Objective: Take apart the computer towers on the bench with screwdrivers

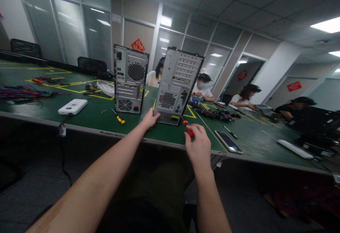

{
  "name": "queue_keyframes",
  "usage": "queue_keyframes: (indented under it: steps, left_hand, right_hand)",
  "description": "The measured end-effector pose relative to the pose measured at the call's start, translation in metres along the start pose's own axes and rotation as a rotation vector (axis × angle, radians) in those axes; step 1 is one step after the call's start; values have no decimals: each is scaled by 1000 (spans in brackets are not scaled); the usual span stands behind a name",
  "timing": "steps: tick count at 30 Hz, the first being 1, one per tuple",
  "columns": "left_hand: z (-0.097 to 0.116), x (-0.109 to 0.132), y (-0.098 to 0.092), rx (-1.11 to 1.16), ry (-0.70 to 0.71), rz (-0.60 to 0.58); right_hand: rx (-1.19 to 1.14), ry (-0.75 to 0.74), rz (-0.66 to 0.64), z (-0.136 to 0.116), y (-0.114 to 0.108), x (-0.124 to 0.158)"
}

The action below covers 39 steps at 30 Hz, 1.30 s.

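Two computer towers stand upright on the green table with their backs facing me. My left hand grips the lower left edge of the right-hand tower, thumb on its rear panel and the other fingers partly hidden by the side. In my right hand is a screwdriver with a red handle, held between thumb and fingers. Its shaft points up at the tower's lower right corner; whether the tip touches a screw I cannot tell. The left-hand tower stands apart from both hands, with a yellow-and-black screwdriver in front of it.
A white power bank, small screws, a white basket and a bundle of cables lie to the left. On the right are a phone, a pen-like tool and black cables. Several people sit beyond.
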<state>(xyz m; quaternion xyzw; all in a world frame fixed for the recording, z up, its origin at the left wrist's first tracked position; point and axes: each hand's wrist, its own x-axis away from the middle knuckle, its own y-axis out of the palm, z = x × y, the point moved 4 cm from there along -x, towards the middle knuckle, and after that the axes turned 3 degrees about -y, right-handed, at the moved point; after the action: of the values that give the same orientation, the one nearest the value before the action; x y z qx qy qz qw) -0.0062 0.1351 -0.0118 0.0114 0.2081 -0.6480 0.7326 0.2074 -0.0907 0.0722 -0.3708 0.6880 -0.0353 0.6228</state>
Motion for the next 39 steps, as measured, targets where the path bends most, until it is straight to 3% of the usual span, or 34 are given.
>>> queue_keyframes:
  steps: [4,7,14,21,24,31,39]
  left_hand:
    - [1,1,0,28,-12,2]
    - [1,1,-1,33,-15,13]
    - [4,2,0,-29,3,-3]
    - [7,4,-2,-59,-1,0]
    - [8,5,-2,-33,-1,-11]
    - [6,4,-1,-6,-24,-26]
    - [4,3,-1,8,-14,-10]
  right_hand:
    - [30,117,86,2,-3,0]
    - [41,126,79,3,-3,1]
    - [38,-32,-59,-2,4,0]
    - [27,132,64,5,0,1]
    - [44,142,50,7,-1,1]
    - [50,0,-32,3,3,0]
    - [55,154,49,7,-1,1]
